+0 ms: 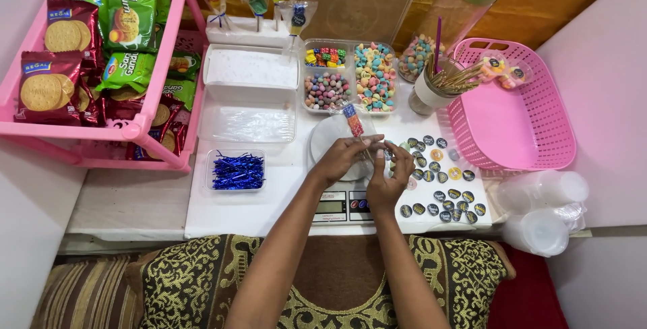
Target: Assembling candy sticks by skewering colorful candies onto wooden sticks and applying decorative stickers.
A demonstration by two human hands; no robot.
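My left hand (344,159) and my right hand (391,177) meet over a small kitchen scale (340,204) with a round white plate (323,137). Together they pinch a clear narrow bag of coloured candy (353,121) that sticks up and away from my fingers. Just right of my right hand lie several round dark and orange stickers (441,181) on the white table. A divided clear box of coloured candies (350,76) stands right behind the bag.
A pink basket (532,133) sits at the right with wrapped candy sticks inside. A cup of gold sticks (431,90), a tray of blue twist ties (237,170), white trays (249,76), a pink rack of biscuit packets (141,130) and clear lidded tubs (539,231) surround the scale.
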